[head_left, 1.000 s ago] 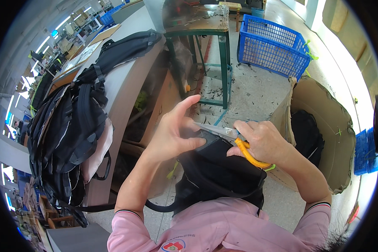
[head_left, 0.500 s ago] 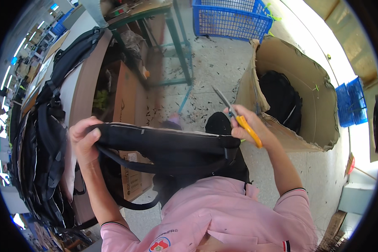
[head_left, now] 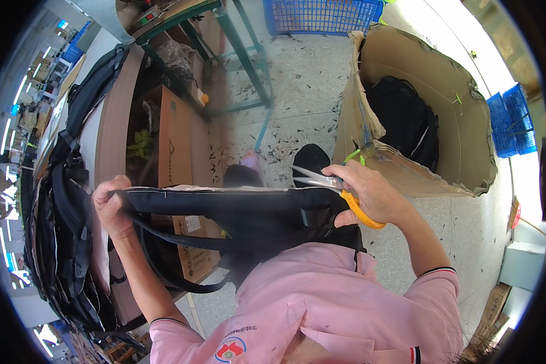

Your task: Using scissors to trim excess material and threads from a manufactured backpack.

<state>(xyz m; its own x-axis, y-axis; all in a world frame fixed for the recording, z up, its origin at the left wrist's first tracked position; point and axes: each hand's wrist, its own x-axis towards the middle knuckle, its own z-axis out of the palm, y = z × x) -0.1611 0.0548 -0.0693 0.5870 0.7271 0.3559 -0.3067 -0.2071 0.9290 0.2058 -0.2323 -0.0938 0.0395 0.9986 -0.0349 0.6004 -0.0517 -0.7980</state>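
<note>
A black fabric bag piece (head_left: 236,205) with straps is stretched across in front of me, its pale raw edge running along the top. My left hand (head_left: 110,203) grips the piece's left end between thumb and fingers. In my right hand (head_left: 367,191) is a pair of scissors (head_left: 359,209) with orange handles. Their blades are spread and point left, lying at the fabric's upper edge near its right end. My right fingers and thumb also lie close to that end; whether they pinch the cloth I cannot tell.
Black bag pieces (head_left: 73,242) are heaped on the table at left, above a cardboard box (head_left: 175,142). On the right a large open carton (head_left: 431,54) holds a black bag (head_left: 400,118). A blue basket (head_left: 321,17) and green-legged table (head_left: 242,54) stand ahead; scraps litter the floor.
The scissors have swung from pointing up and away to lying along the fabric's edge, and their blades have parted. My left hand has shifted slightly left with the cloth.
</note>
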